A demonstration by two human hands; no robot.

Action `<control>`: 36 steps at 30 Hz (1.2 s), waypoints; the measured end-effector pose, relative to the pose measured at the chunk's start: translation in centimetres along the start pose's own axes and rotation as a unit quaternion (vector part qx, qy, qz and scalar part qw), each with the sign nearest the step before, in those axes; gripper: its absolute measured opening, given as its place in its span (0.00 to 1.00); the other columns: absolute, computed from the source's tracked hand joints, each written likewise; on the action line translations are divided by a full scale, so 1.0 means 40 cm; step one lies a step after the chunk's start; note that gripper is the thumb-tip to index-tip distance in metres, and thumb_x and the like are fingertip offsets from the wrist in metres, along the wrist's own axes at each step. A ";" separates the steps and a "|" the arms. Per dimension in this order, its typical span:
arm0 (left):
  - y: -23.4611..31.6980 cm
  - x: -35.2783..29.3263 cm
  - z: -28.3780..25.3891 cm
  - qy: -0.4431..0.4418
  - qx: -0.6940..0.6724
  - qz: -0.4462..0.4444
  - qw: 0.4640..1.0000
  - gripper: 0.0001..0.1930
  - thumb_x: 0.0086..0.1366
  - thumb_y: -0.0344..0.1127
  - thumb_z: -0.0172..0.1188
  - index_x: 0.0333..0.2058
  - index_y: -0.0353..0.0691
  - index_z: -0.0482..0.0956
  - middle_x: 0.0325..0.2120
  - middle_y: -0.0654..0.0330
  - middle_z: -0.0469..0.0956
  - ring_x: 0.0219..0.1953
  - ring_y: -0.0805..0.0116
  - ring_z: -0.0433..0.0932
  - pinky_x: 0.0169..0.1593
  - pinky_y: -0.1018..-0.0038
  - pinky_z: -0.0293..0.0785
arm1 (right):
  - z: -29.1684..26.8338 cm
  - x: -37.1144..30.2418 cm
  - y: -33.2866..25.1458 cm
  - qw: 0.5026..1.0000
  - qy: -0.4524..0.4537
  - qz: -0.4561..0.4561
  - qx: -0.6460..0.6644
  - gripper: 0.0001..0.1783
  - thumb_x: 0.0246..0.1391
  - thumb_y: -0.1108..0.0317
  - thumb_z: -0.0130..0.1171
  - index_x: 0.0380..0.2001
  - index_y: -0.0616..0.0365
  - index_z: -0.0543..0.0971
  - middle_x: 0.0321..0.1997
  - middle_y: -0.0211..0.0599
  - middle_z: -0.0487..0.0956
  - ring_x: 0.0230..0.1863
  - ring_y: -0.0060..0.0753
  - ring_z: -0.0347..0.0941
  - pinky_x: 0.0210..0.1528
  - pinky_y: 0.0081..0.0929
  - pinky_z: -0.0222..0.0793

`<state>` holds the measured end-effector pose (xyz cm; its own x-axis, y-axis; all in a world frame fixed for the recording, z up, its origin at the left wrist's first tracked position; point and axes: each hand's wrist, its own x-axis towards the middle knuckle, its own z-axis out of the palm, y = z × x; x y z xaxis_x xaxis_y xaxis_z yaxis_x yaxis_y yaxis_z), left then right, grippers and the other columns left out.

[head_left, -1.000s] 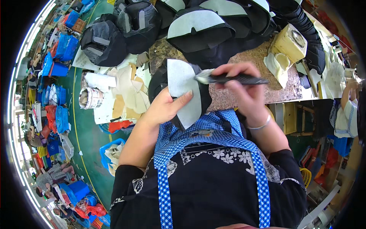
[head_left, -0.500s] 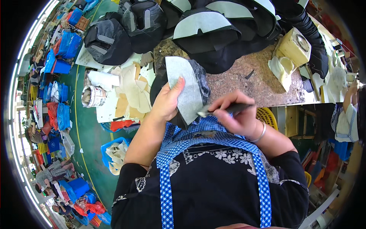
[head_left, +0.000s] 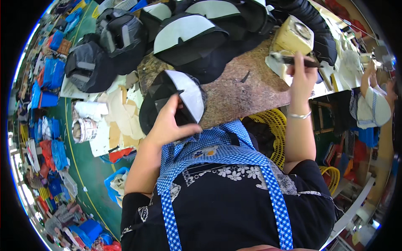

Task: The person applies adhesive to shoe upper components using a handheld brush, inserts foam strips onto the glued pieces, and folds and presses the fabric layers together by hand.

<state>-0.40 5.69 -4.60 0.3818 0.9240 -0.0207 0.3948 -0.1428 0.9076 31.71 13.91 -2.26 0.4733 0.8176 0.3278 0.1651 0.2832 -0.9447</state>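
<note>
The hands are apart. The right hand (head_left: 302,75) grips a brush (head_left: 289,60) by its handle, leaving the pale tip free near a yellow box (head_left: 286,38). Left on the counter (head_left: 234,100), the left hand (head_left: 165,122) seemingly steadies a curved black piece (head_left: 155,93) with a white half-moon panel (head_left: 191,94); whether it pinches, I cannot tell.

I can read no words, numbers or signs from where I stand. The small pale tub (head_left: 87,133) off to my left carries dark print-like marks (too small and blurred to make out), and the patch (head_left: 205,152) on my blue checked apron (head_left: 245,155) is equally unclear.
</note>
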 end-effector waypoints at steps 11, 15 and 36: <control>0.077 -0.055 0.018 0.146 0.020 0.072 0.986 0.14 0.62 0.36 0.47 0.42 0.31 0.70 0.38 0.48 0.72 0.40 0.51 0.72 0.45 0.71 0.66 | -0.142 0.076 0.093 0.971 -0.100 0.213 -0.048 0.10 0.51 0.64 0.56 0.24 0.60 0.72 0.12 0.25 0.66 0.07 0.16 0.55 0.10 0.15 0.47; 0.114 -0.060 0.021 0.115 -0.130 0.018 0.985 0.17 0.66 0.38 0.41 0.46 0.31 0.67 0.41 0.54 0.72 0.43 0.63 0.72 0.46 0.73 0.66 | 0.072 -0.126 -0.109 0.918 -0.295 0.084 0.252 0.06 0.53 0.70 0.51 0.31 0.60 0.68 0.31 0.44 0.77 0.20 0.18 0.68 0.24 0.14 0.66; 0.119 -0.056 -0.014 0.124 -0.647 -0.073 0.748 0.26 0.65 0.51 0.38 0.54 0.38 0.59 0.50 0.54 0.67 0.51 0.62 0.68 0.54 0.65 0.64 | 0.221 -0.276 -0.176 0.843 -0.449 -0.279 0.097 0.13 0.37 0.72 0.66 0.25 0.60 0.72 0.25 0.36 0.77 0.26 0.27 0.75 0.26 0.19 0.69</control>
<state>0.17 3.15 0.01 0.1824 0.9568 -0.2263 -0.7852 0.2803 0.5521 17.68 7.30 0.77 -0.4918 0.5542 0.6716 -0.0414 0.7555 -0.6538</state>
